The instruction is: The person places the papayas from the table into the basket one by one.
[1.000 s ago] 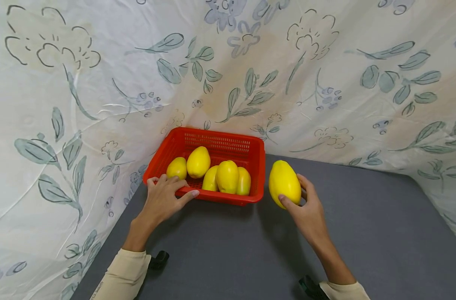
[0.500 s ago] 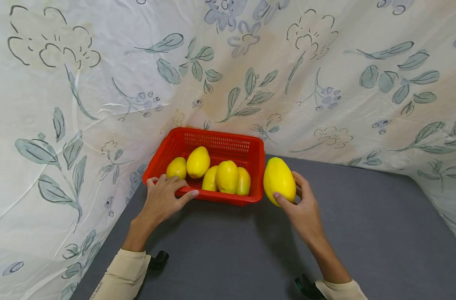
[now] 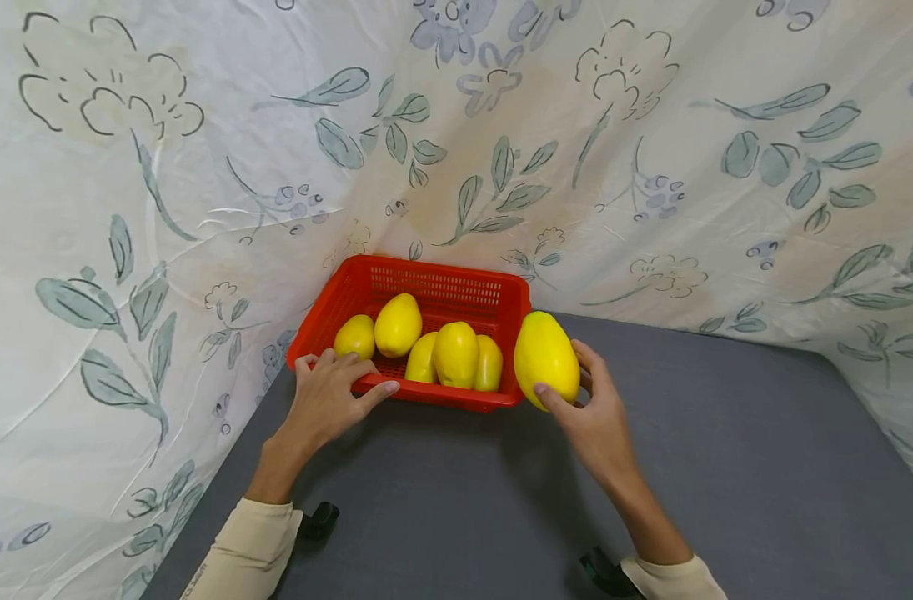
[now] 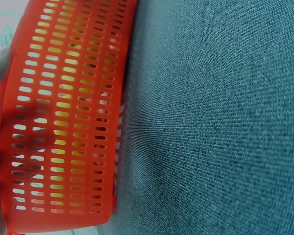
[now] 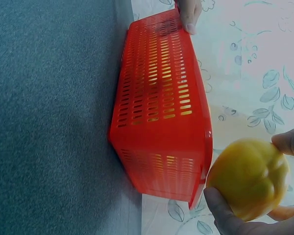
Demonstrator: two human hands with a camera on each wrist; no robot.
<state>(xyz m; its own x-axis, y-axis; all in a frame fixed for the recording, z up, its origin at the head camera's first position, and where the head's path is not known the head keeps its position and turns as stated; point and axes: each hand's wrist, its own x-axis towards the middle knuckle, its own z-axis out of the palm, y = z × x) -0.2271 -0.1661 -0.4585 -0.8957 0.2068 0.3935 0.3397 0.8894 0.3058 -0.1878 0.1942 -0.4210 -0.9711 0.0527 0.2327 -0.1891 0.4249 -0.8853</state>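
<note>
My right hand point(image 3: 593, 421) holds a large, smooth, egg-shaped yellow fruit point(image 3: 544, 360), thumb on its near side and fingers round its right. It is raised by the right end of the red plastic basket point(image 3: 426, 392), overlapping the rim in the head view. The right wrist view shows the lobed end of the fruit point(image 5: 250, 178) beside the basket rim. My left hand point(image 3: 328, 400) grips the basket's front left rim, fingers over the edge and thumb along the front. Inside lie several similar yellow fruits point(image 3: 456, 354); their undersides are hidden.
The basket stands on a grey cloth-covered table point(image 3: 441, 500), near its back left. Floral sheeting point(image 3: 614, 167) rises behind and to the left. Dark wrist-camera mounts point(image 3: 319, 521) sit by both sleeves.
My right hand has carried the yellow fruit left and slightly away from me, from beside the basket to its right rim. The left hand and basket stay in place.
</note>
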